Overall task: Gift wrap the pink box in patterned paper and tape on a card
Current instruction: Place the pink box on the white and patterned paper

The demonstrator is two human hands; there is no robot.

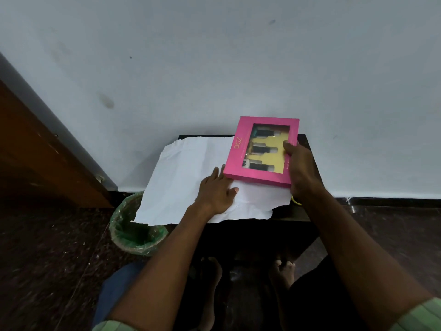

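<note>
Where wall [214,56] meets floor [47,247], dark table [293,211]

The desk [307,212] stands tight against the wall [214,68], so its far side gives no passage. A lined bin [136,235] blocks the floor at its left edge, under the overhanging paper [181,177]. Bare floor [393,223] lies open to the right.

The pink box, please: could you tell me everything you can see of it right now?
The pink box is flat, rectangular and looks like cardboard, with a window showing dark bottles on a yellow backing and gold lettering along its left border. It lies face up, slightly tilted, over the right part of the white-sided paper on the small dark table. The right hand grips its right edge, thumb on top; the left hand lies flat on the paper by its near-left corner.
</note>
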